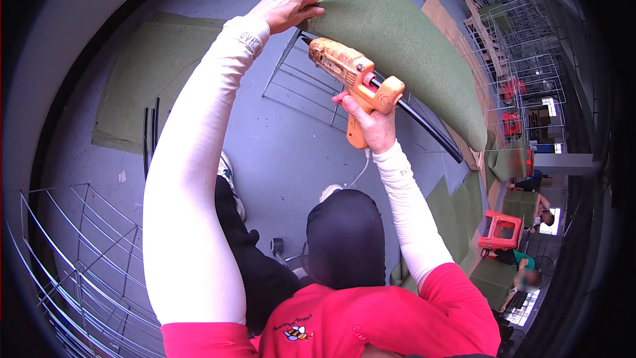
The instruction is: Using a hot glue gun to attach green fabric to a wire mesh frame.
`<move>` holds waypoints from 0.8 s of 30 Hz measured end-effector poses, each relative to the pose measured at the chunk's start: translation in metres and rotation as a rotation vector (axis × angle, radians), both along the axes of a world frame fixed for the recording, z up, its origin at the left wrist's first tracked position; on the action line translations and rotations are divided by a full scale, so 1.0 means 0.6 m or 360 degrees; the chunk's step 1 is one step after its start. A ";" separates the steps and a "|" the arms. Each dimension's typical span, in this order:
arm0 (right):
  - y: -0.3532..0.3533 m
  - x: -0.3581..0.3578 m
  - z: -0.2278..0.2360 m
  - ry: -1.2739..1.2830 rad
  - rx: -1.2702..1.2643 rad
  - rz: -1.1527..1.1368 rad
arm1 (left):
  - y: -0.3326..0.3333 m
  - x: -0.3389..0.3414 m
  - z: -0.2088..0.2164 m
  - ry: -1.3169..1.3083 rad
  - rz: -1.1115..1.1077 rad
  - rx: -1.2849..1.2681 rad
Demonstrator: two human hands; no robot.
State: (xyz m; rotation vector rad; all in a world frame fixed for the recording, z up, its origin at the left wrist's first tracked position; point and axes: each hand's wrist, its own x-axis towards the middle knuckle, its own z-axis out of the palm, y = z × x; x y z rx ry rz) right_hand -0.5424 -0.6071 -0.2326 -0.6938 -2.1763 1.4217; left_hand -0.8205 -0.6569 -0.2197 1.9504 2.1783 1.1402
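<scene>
Green sheet: just beyond the glue gun, running from the nozzle end back past the gun's right side, surface curved. The gun is my reference for all positions below.

Left hand: beyond and left of the gun, fingers pinching the near-left corner of the sheet. Right hand: at the gun's grip, wrapped around it, thumb along the near side. Can't tell if the trigger is pressed.

Gun itself: orange, dark stains on the barrel, nozzle aimed left and slightly away from the wearer. Tip is close to the sheet's corner; can't tell if it touches. Black glue stick sticks out of the gun's rear, slanting right and toward the wearer. White cord drops from the bottom of the grip.

Wire frame: left of and below the gun, part of it under the sheet; contact with the sheet not readable. Floor is grey, below the gun.

Well left of the gun: flat green pieces on the floor, black rods just beside them. Nearer the wearer and far left of the gun: wire rack.

Well right of the gun: stacked wire frames, red stool, and a co-worker in a green top near that stool.
</scene>
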 end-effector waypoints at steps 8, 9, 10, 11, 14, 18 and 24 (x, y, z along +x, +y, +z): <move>-0.031 -0.051 -0.021 0.0189 -0.0207 0.0014 | -0.020 -0.026 -0.033 -0.0012 0.0060 -0.0030; -0.033 -0.054 -0.022 0.0190 -0.0219 0.0015 | -0.023 -0.027 -0.035 -0.0032 0.0057 -0.0008; -0.034 -0.056 -0.024 0.0192 -0.0232 0.0014 | -0.024 -0.027 -0.036 -0.0035 0.0055 -0.0006; -0.033 -0.057 -0.027 0.0190 -0.0230 0.0012 | -0.025 -0.027 -0.036 -0.0041 0.0065 -0.0044; -0.029 -0.057 -0.036 0.0197 -0.0242 0.0000 | -0.025 -0.028 -0.044 -0.0041 0.0077 -0.0050; -0.023 -0.058 -0.039 0.0204 -0.0271 0.0002 | -0.019 -0.030 -0.051 -0.0028 0.0071 -0.0003; -0.012 -0.051 -0.040 0.0231 -0.0324 0.0010 | -0.009 -0.024 -0.058 -0.0069 0.0066 0.0019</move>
